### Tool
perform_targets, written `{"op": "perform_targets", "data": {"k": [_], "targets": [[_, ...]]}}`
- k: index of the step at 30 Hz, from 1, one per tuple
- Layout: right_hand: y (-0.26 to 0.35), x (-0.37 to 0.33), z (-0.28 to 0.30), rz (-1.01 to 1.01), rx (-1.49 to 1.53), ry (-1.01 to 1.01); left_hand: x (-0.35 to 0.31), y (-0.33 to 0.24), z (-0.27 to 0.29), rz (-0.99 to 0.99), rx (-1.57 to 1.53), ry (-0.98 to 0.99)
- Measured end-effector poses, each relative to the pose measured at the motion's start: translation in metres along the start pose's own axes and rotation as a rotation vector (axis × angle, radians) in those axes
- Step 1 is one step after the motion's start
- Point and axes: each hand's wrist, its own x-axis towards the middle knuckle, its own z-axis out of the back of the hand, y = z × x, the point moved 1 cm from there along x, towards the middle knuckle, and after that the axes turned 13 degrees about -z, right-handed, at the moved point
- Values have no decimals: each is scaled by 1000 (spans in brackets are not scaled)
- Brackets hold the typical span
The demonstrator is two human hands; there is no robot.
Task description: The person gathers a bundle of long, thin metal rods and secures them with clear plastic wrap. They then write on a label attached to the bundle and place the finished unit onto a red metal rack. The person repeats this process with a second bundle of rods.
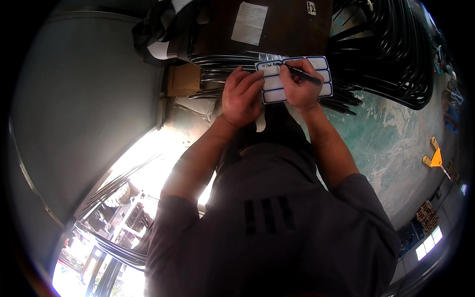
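While the right hand, clamped on a black marker, writes in the top-left label of a sheet beside the brown board, other visible labels look blank; left hand apart, at sheet's left edge, grip unclear.

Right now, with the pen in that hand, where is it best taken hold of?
Probably by the back end of the pen, pinched from the right: it is slim and slants down rightward in the picture, so that end lies uncovered over the right hand, while the tip points toward the label sheet.
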Motion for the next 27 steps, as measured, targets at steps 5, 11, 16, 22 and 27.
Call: {"op": "perform_targets", "data": {"k": [5, 11, 16, 22, 27], "targets": [[-1, -1, 0, -20, 58, -28, 0, -1, 0, -2, -2, -2], [-7, 2, 1, -8, 14, -27, 0, 0, -1, 0, -2, 3], [-8, -1, 8, -26, 66, 96, 0, 0, -1, -4, -8, -1], [2, 0, 11, 27, 8, 207, -2, 2, -1, -9, -6, 2], [3, 1, 11, 31, 2, 224, -2, 0, 0, -7, 1, -11]]}}
